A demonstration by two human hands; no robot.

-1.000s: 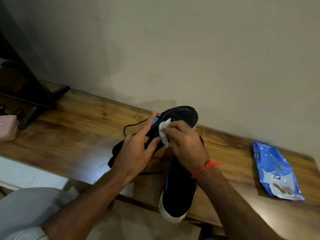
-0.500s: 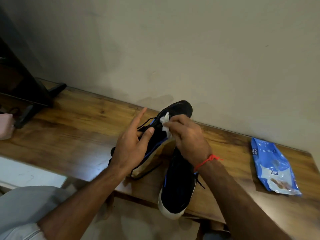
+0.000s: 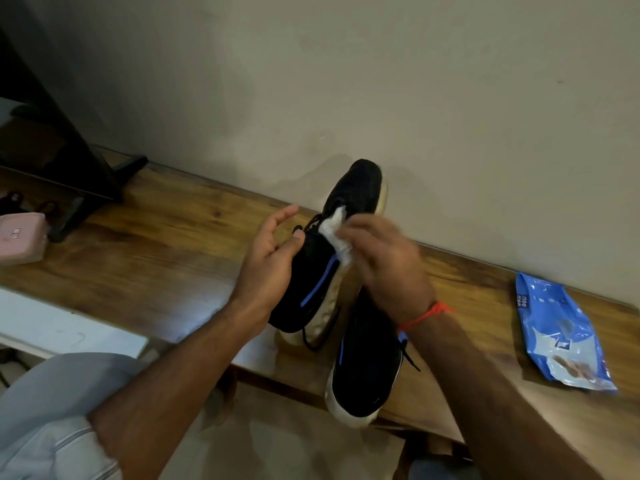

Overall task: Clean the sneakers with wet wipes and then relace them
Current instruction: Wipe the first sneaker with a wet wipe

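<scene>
Gripping a crumpled white wet wipe [image 3: 337,233], the right hand [image 3: 384,268] presses it against the side of a black knit sneaker with a blue stripe and cream sole [image 3: 318,278]. That hand is blurred, so how each finger lies on the wipe is unclear, though they curl round it. The left hand [image 3: 268,268] holds this sneaker up off the brown wooden table [image 3: 156,251], toe pointing away toward the pale wall [image 3: 381,81]; its thumb presses the near side of the upper while the index finger sticks out free. A black lace [image 3: 311,341] hangs loose from the sneaker's heel end.

Below and to the right, the second black sneaker with a white sole [image 3: 367,372] lies on the table with its heel past the front edge, a lace trailing beside it. A blue plastic wet-wipe pack [image 3: 561,337] rests well apart to the right. At far left sit a pink case [image 3: 20,240] and a dark stand [image 3: 69,161].

By my reading, the cleaning is under way on the first sneaker only. Whether the second has been wiped cannot be told. Relacing of both appears to remain.
</scene>
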